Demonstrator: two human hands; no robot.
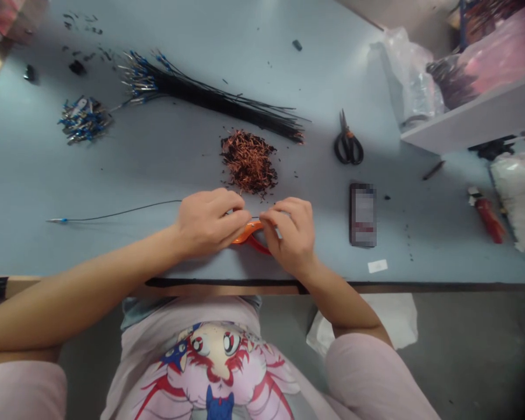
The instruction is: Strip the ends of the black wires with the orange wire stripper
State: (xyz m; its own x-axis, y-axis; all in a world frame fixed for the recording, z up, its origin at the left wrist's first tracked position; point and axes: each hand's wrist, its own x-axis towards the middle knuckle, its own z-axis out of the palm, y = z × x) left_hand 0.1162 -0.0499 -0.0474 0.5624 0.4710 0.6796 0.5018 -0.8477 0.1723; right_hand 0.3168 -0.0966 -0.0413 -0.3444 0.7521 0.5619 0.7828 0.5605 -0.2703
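A thin black wire (126,209) with a blue-sleeved metal terminal (59,220) at its far left end runs along the table into my left hand (212,224). My left hand is closed on this wire. A short stretch of it shows between the hands, reaching the pinched fingertips of my right hand (292,233). Between and below the hands is an orange-and-red handled tool (247,232), partly covered by my left fingers; its jaws are hidden, and I cannot tell whether either hand grips it. Just beyond the hands lies a pile of copper strands and black insulation bits (249,163).
A bundle of black wires (219,100) with blue terminals lies at the back, beside a heap of loose blue terminals (84,119). To the right are black-handled scissors (349,143), a phone (363,214), a white label (377,266), a red lighter-like object (487,217) and a shelf with bags (476,114).
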